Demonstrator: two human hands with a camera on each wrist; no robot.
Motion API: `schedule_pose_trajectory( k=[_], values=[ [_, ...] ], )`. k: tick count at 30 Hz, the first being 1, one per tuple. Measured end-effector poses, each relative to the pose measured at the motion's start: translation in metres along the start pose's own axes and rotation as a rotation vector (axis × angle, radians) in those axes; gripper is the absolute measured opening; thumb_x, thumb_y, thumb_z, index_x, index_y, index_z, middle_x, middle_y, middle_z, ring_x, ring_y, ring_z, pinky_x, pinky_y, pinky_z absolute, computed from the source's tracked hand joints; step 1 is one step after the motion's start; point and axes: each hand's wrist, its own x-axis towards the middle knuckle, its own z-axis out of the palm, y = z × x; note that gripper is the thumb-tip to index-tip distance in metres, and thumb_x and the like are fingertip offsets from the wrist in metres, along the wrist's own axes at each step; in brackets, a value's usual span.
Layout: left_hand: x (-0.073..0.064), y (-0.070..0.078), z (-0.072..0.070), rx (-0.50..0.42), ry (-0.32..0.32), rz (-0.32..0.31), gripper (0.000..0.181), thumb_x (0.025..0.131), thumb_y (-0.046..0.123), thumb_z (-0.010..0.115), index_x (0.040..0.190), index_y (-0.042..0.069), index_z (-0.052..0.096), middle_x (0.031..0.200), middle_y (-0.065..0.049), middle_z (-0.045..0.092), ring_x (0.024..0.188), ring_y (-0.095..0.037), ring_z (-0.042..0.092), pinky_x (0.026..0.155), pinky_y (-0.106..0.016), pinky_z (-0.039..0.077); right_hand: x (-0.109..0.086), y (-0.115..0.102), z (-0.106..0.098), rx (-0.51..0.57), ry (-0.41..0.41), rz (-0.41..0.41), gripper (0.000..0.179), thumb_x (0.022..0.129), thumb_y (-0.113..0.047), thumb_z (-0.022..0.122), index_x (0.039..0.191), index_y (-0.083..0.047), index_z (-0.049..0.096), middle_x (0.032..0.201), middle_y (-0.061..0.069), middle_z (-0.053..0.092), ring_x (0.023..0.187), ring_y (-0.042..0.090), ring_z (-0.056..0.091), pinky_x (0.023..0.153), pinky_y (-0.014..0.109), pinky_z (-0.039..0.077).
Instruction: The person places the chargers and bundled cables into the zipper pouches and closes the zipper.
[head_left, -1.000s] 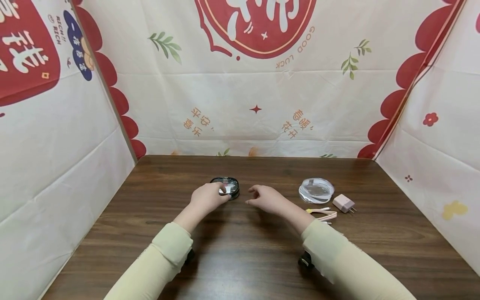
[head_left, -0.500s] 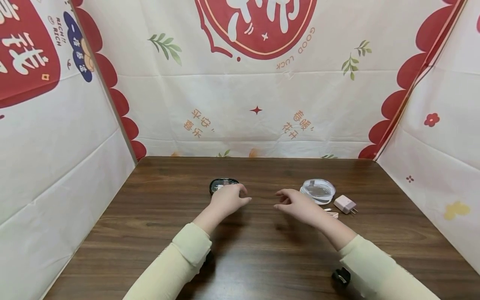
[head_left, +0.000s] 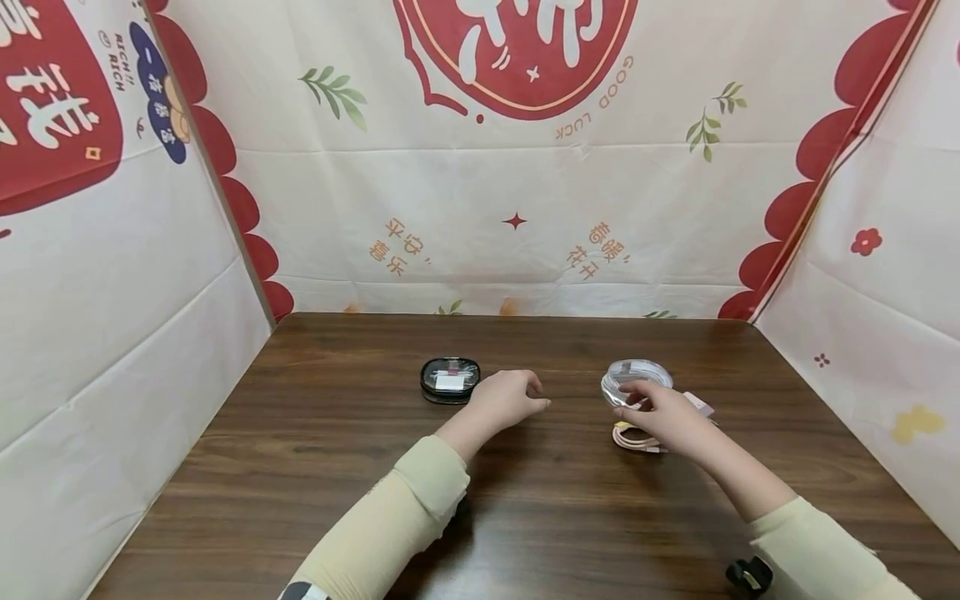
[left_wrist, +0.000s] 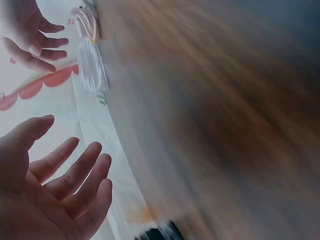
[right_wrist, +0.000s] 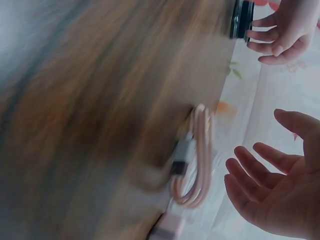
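Observation:
My left hand [head_left: 504,398] hovers over the table right of a small black-rimmed case with a clear lid [head_left: 450,381], holding nothing. Its fingers are spread and gently bent in the left wrist view. My right hand [head_left: 663,417] hangs near a coiled pale pink USB cable [right_wrist: 199,160], its fingers loosely bent and nothing in them. The cable's metal plug shows in the right wrist view. Just behind the hand in the head view lies a round clear plastic case [head_left: 626,371]. A pink plug charger [head_left: 699,404] is partly hidden by the right hand.
All the items lie on a brown wood-grain table [head_left: 525,517]. Printed white cloth walls [head_left: 480,183] enclose its back and both sides.
Both hands have moved right: the left away from the black-rimmed case, uncovering it, the right over toward the cable and charger. The items appear to stay in place.

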Motion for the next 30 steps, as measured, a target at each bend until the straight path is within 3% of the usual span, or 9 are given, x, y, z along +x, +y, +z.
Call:
schedule_pose_trajectory(
  k=[9,15,19,23,30],
  values=[
    [0.018,0.03,0.014,0.107,-0.03,0.042,0.034,0.092,0.046,0.064,0.119,0.026,0.067,0.116,0.011,0.066,0.1,-0.008,0.062,0.077,-0.03,0.05,-0.008,0.026,-0.006,-0.02,0.058,0.025,0.041,0.089,-0.018,0.069,0.117,0.011,0.061,0.095,0.013,0.068,0.085,0.025,0.063,0.073,0.041,0.048],
    [0.024,0.043,0.022,0.156,-0.064,0.09,0.036,0.093,0.046,0.063,0.124,0.027,0.065,0.12,0.013,0.065,0.104,-0.008,0.062,0.076,-0.03,0.051,-0.005,0.034,-0.007,-0.057,0.099,0.033,0.042,0.088,-0.018,0.071,0.116,0.013,0.061,0.093,0.016,0.061,0.082,0.026,0.059,0.07,0.039,0.046],
    [0.028,0.047,0.025,0.158,-0.07,0.091,0.035,0.094,0.046,0.062,0.124,0.028,0.065,0.119,0.013,0.065,0.103,-0.008,0.062,0.074,-0.03,0.051,0.001,0.04,-0.005,-0.097,0.153,0.069,0.046,0.088,-0.021,0.07,0.117,0.013,0.06,0.104,0.029,0.054,0.089,0.036,0.056,0.076,0.049,0.045],
    [0.032,0.05,0.029,0.163,-0.085,0.094,0.035,0.094,0.046,0.061,0.125,0.029,0.064,0.119,0.013,0.065,0.104,-0.007,0.061,0.074,-0.029,0.051,0.009,0.047,-0.005,-0.096,0.163,0.118,0.051,0.089,-0.021,0.068,0.121,0.016,0.055,0.108,0.034,0.051,0.095,0.041,0.053,0.081,0.054,0.043],
    [0.042,0.058,0.037,0.159,-0.092,0.168,0.047,0.095,0.044,0.061,0.136,0.023,0.058,0.132,0.01,0.059,0.12,-0.007,0.054,0.093,-0.027,0.046,0.022,0.054,-0.007,-0.058,0.104,0.165,0.061,0.093,-0.022,0.063,0.129,0.022,0.043,0.123,0.045,0.046,0.115,0.054,0.045,0.094,0.061,0.038]
  ],
)
